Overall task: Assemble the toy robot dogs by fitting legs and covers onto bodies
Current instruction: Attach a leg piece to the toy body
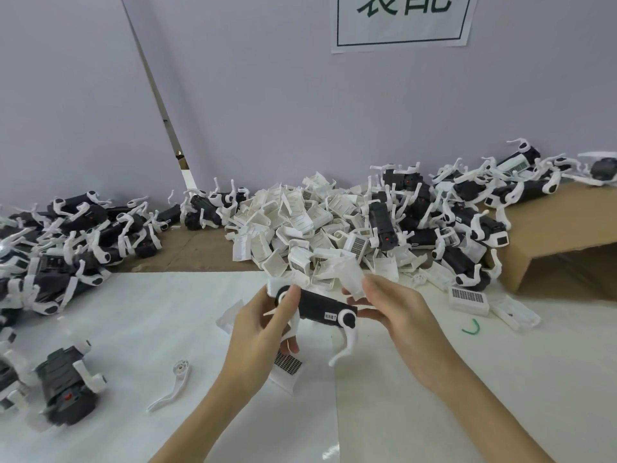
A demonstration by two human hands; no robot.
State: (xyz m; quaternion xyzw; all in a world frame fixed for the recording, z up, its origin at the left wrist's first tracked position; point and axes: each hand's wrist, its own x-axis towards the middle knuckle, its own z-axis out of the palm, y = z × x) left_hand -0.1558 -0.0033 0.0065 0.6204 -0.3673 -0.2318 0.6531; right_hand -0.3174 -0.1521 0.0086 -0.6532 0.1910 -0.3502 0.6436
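Observation:
A black toy dog body (320, 307) with white legs hangs above the white table, tilted down to the right. My left hand (263, 325) grips its left end, thumb over a white hip joint. My right hand (397, 312) pinches a white cover (347, 274), blurred, just above the body's right half, with lower fingers touching the body's right end. One white leg (345, 342) dangles below the body.
A heap of white covers (300, 225) lies behind my hands. Piles of dogs sit at the left (66, 235) and on the cardboard (567, 222) at the right. A loose leg (173, 384), a dog (66, 385) and a grilled cover (287, 365) lie near.

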